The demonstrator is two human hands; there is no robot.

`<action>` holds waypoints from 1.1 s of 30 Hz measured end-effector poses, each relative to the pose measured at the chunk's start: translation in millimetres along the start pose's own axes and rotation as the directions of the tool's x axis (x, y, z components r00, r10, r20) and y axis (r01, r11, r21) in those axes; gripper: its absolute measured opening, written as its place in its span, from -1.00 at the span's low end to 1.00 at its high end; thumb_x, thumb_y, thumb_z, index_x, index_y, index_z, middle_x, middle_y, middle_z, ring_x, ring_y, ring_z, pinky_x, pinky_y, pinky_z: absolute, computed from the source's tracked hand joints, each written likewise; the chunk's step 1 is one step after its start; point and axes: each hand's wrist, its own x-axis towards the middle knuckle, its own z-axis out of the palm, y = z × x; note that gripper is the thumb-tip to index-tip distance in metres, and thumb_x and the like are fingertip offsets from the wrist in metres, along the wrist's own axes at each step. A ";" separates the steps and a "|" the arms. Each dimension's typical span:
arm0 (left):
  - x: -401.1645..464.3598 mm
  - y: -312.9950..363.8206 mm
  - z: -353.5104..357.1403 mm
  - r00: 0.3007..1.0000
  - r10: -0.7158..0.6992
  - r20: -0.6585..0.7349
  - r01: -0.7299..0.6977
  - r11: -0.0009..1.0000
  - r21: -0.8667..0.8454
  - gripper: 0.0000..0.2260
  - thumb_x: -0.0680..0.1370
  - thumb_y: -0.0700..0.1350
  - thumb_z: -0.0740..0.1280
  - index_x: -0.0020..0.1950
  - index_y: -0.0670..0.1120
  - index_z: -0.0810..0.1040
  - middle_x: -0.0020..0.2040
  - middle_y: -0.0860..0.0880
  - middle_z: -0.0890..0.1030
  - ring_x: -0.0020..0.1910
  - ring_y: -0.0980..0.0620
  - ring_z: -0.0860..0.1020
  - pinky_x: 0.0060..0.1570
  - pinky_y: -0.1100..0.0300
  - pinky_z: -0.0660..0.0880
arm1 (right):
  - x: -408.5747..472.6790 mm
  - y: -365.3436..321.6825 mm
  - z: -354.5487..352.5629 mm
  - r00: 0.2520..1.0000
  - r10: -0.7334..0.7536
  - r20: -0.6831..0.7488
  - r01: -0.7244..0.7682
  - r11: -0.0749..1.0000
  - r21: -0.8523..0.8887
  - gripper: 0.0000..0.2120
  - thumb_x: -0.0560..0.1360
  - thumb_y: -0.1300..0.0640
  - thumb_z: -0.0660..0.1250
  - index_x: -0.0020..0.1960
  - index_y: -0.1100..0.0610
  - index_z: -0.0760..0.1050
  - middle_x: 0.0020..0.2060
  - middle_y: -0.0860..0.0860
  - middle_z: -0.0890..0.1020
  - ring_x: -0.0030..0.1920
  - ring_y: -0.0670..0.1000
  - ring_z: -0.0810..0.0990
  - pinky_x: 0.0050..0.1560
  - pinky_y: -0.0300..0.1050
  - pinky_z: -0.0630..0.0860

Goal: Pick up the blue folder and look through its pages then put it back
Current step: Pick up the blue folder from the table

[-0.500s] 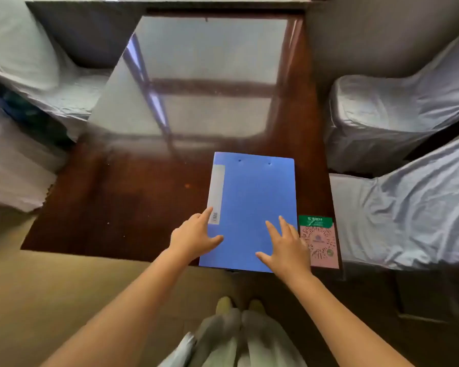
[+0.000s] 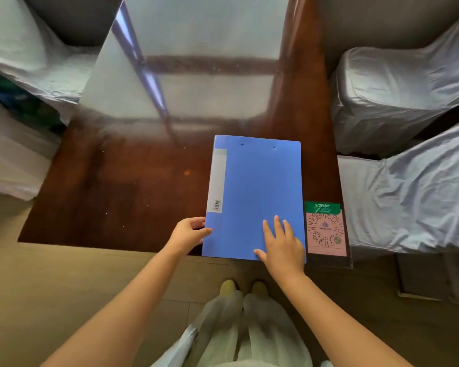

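A closed blue folder (image 2: 257,192) with a white spine label lies flat on the dark glossy wooden table (image 2: 112,197), near its front right corner. My left hand (image 2: 188,233) is at the folder's lower left edge, thumb on top of the cover and fingers curled against the spine side. My right hand (image 2: 282,246) rests flat on the cover's lower right part, fingers spread, thumb at the front edge.
A pink and green QR-code card (image 2: 325,229) stands right of the folder at the table's corner. Chairs draped in grey-white cloth (image 2: 398,96) flank the table on the right and on the left (image 2: 24,49). The table's front edge is close to my legs.
My left hand has slid from on top of the cover to the folder's left edge and curled around it. My right hand has settled flatter on the cover.
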 end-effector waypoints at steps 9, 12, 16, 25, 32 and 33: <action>-23.5 5.3 -15.4 0.986 0.070 0.150 -0.062 0.996 -0.061 -0.59 0.52 -0.28 0.30 0.34 -0.03 0.37 0.11 -0.13 0.61 0.11 -0.07 0.58 0.03 -0.06 0.59 | -0.1 2.2 -9.3 1.000 -0.013 0.011 0.012 0.994 0.110 -0.31 0.50 -0.20 0.18 0.49 0.03 -0.02 0.52 0.07 0.07 0.50 0.12 0.03 0.28 -0.01 0.39; -29.7 16.1 -25.9 0.981 0.142 0.134 -0.124 0.983 -0.133 -0.62 0.53 -0.29 0.28 0.34 -0.07 0.41 0.09 -0.13 0.63 0.09 -0.06 0.60 0.01 -0.03 0.60 | -0.6 12.2 -31.5 0.996 0.046 -0.071 -0.016 0.926 0.377 -0.36 0.49 -0.12 0.27 0.47 0.01 0.10 0.49 0.03 0.20 0.46 0.08 0.18 0.21 0.04 0.45; -37.1 38.6 -43.3 0.962 0.247 0.120 -0.211 0.945 -0.248 -0.66 0.55 -0.32 0.25 0.27 -0.03 0.47 -0.02 -0.04 0.69 0.01 -0.01 0.65 -0.14 0.12 0.63 | 6.0 45.4 -73.3 0.958 0.251 -0.138 -0.118 0.784 0.609 -0.37 0.48 0.00 0.34 0.45 0.06 0.15 0.45 0.11 0.27 0.41 0.15 0.27 0.24 0.13 0.41; -59.5 100.6 -70.9 0.838 0.539 0.085 -0.449 0.770 -0.453 -0.57 0.40 -0.21 0.35 0.27 -0.03 0.49 0.06 -0.08 0.69 0.02 -0.07 0.65 -0.15 0.13 0.62 | 10.6 92.3 -187.5 0.999 0.039 -0.006 -0.005 0.258 0.966 -0.71 0.53 0.28 0.23 0.22 0.08 0.41 -0.16 -0.03 0.70 -0.20 -0.05 0.69 -0.36 -0.21 0.60; -84.7 154.7 -72.3 0.669 0.743 0.003 -0.721 0.650 -0.242 -0.36 0.39 -0.12 0.39 0.44 0.08 0.26 0.24 0.01 0.58 0.11 0.05 0.59 -0.01 0.04 0.57 | -0.9 98.6 -222.8 0.939 0.075 -0.335 0.323 0.137 0.936 -0.72 0.51 0.24 0.27 0.21 0.08 0.45 -0.12 0.00 0.73 -0.07 0.06 0.69 -0.20 -0.06 0.63; -87.2 158.0 -71.4 0.642 0.765 0.047 -0.750 0.639 -0.170 -0.27 0.38 -0.11 0.43 0.46 0.14 0.17 0.31 0.11 0.50 0.18 0.14 0.54 0.03 0.14 0.56 | -1.5 98.7 -224.1 0.929 0.086 -0.359 0.346 0.135 0.928 -0.73 0.51 0.23 0.28 0.20 0.05 0.46 -0.12 -0.02 0.73 -0.07 0.05 0.69 -0.21 -0.08 0.64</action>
